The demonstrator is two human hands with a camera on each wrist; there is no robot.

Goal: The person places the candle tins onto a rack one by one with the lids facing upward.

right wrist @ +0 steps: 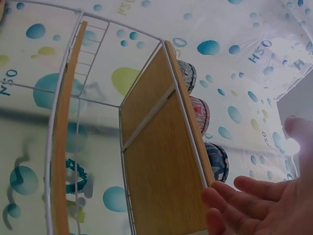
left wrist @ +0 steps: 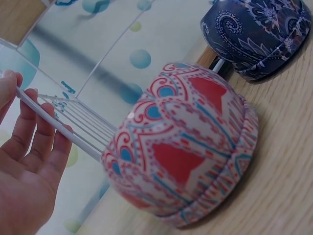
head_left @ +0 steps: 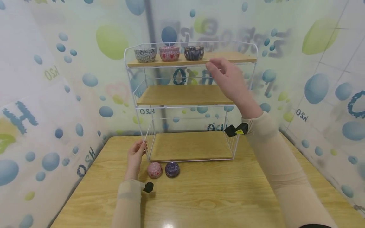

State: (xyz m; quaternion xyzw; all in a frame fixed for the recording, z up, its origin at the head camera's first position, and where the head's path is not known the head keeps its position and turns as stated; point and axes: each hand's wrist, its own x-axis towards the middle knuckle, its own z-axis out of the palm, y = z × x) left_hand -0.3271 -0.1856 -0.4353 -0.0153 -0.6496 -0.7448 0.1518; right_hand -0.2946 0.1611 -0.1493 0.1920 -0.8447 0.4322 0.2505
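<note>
My left hand (head_left: 137,154) grips the white wire side post (left wrist: 46,115) of a three-tier rack, thumb and fingers around it. Near the front edge of the top shelf (head_left: 228,57), my right hand (head_left: 228,77) is raised with loosely bent fingers, holding nothing. Just left of it on that shelf stands a dark blue patterned bowl (head_left: 194,53). Beside that are a pink bowl with red hearts (head_left: 169,54) and a grey-white patterned bowl (head_left: 145,55). On the table, by the rack's front left foot, another pink heart bowl (head_left: 155,170) and a dark blue paisley bowl (head_left: 172,169) lie rim down.
The rack's middle shelf (head_left: 182,94) and bottom shelf (head_left: 191,145) are wooden boards in white wire framing. It stands at the back of a wood-grain table (head_left: 216,193). Behind and at both sides hang walls covered in a dotted sheet (head_left: 176,19).
</note>
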